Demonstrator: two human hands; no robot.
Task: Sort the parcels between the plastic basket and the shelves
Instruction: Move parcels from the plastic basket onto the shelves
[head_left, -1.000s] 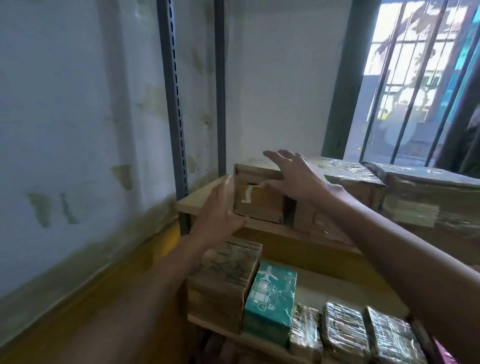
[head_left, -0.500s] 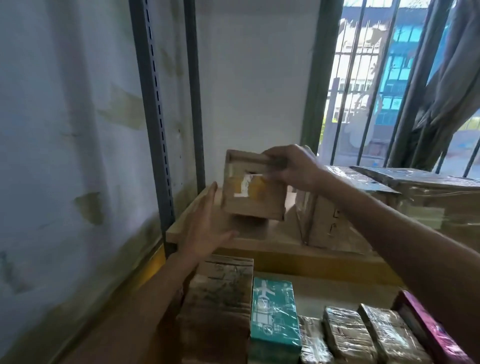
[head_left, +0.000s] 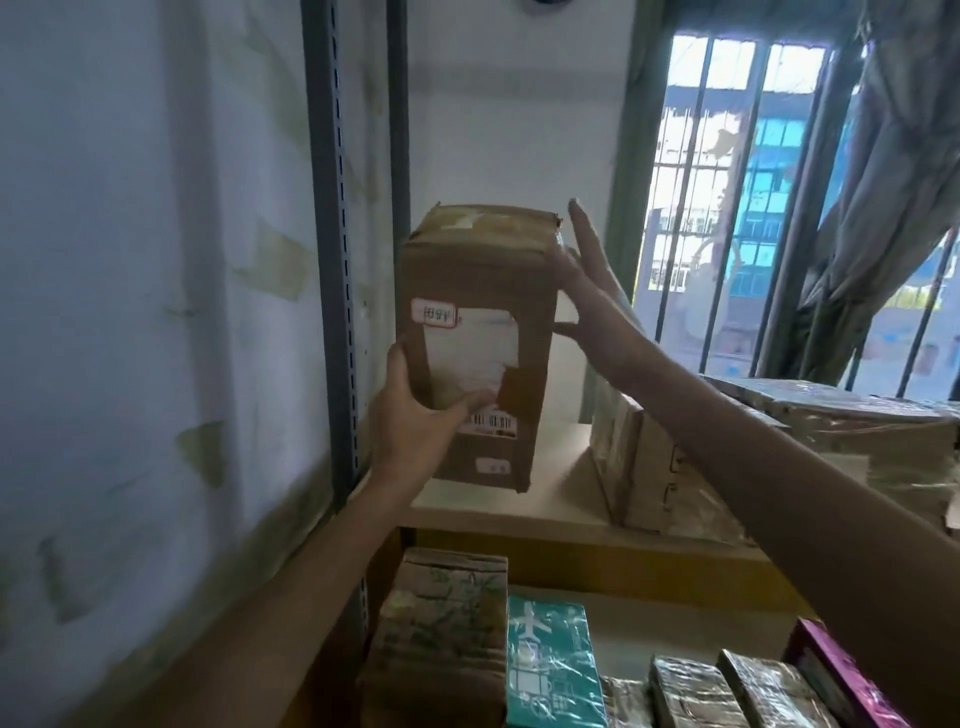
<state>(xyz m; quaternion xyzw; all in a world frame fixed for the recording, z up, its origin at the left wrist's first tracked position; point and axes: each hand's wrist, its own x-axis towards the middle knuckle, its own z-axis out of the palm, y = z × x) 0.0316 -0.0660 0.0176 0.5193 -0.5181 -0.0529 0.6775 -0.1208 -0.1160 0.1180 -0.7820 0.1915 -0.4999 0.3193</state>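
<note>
Lifted clear of the board since half a second ago, the cardboard parcel (head_left: 478, 291) now stands on end in the air above the left end of the upper shelf (head_left: 519, 501). Its torn white label now faces the camera; before, it was only being tipped up off the shelf. I judge this to be a label check before deciding where it goes. The plastic basket is out of view, so its destination cannot be told.

Nearest is the lower shelf (head_left: 675, 636), which holds a row of parcels. At its left end stands a scribbled brown carton (head_left: 441, 623), with a teal box printed with an aeroplane (head_left: 550, 670) touching it. Two film-wrapped packs (head_left: 691, 696) come next, and a magenta box (head_left: 841, 680) is at the right.

Above these, the left hand (head_left: 415, 431) grips the parcel's lower left corner, thumb across the label and fingers curled behind. The right hand (head_left: 584, 291) only steadies it — its fingers (head_left: 581, 228) are straight and released, with the palm against the upper right side.

Farther back, the upper shelf has a bare patch at its left end, under the parcel. A taped carton (head_left: 649, 467) sits just right of that patch, and flatter film-wrapped parcels (head_left: 857, 431) are stacked beyond it, toward the barred window (head_left: 737, 182).
</note>
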